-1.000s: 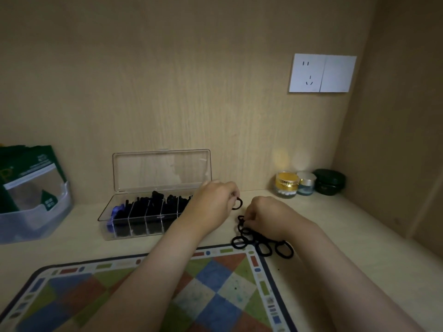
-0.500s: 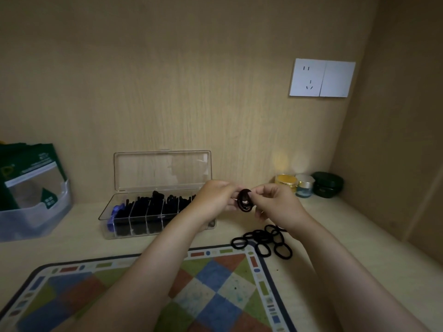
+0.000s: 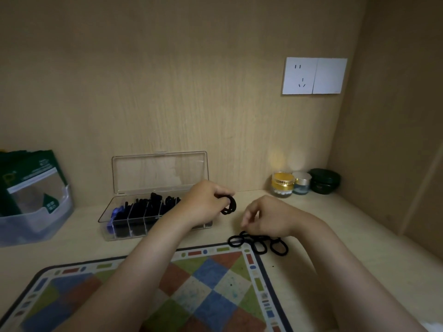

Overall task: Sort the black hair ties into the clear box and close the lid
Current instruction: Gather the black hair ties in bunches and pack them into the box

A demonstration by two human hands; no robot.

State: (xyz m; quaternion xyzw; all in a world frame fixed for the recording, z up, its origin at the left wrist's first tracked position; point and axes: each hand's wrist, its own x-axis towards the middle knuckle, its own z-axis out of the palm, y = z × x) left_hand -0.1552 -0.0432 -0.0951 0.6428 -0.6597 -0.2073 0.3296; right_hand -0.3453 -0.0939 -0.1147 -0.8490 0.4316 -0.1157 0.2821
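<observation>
1. Pale wood-grain panels closed the nook on the back and on the right side, and the desk (image 3: 347, 226) below was of the same light, smooth board.
2. On the desk stood the clear box (image 3: 124, 236), hard plastic with thin dividers. Its compartments were already rather full of black pieces, and its lid (image 3: 159, 172) stood open and upright against the back panel.
3. The left hand (image 3: 203, 202) was just beside the right end of the box. Its fingers were curled round a small bunch of black hair ties (image 3: 230, 206), which hung down as loops.
4. The right hand (image 3: 271, 219) hovered over the loose hair ties (image 3: 259, 243) lying on the desk near the corner of the checkered mat (image 3: 191, 283). Its fingers were bent, but I could not tell whether they pinched anything.
5. As I judged, these ties are very light, soft and elastic, with a matt fabric surface, so they should not slip or break. Overlapping rings could lift together, so a pinch on one strand at the edge of the heap seemed best.
6. Round jars (image 3: 282, 184) stood in the back corner, glossy and hard.
</observation>
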